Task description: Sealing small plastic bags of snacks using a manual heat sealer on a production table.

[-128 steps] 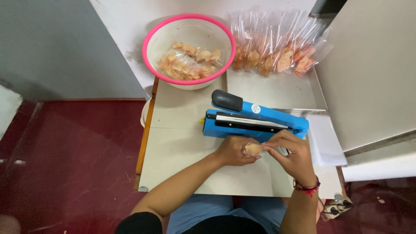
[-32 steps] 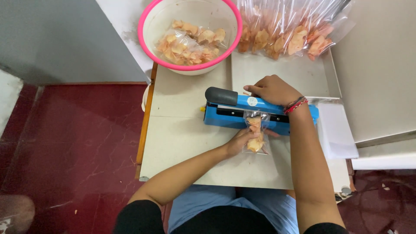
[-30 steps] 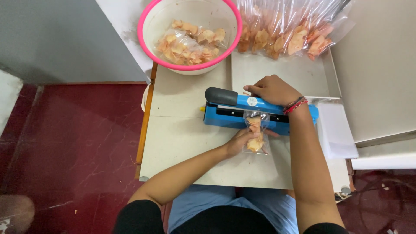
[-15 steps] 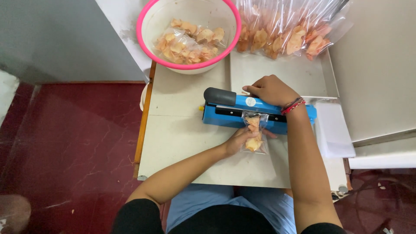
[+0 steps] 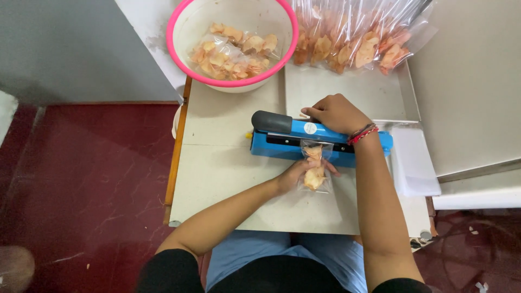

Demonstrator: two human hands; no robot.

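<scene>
While R hand (image 5: 336,113) atop sealer (image 5: 320,142): bag (image 5: 315,172) mid-table.

The heat sealer (image 5: 320,142) at the centre is bright blue, with a black handle end at 9 o'clock of it and a small white round label on top. The packet (image 5: 315,172) under it at 6 o'clock is clear plastic holding pale orange-yellow chips. The right hand (image 5: 337,113) wears a red thread band at the wrist. The bowl (image 5: 233,40) at 11 o'clock has a pink rim and a white inside, with clear packets of the same orange-yellow chips. The bags (image 5: 358,32) at 1 o'clock are clear, with orange and pinkish chips. The table (image 5: 217,179) is cream with a brown wooden edge at 9 o'clock. The floor (image 5: 87,179) is dark red with pale veins. The clothing at 6 o'clock is light blue, the sleeves black.
</scene>
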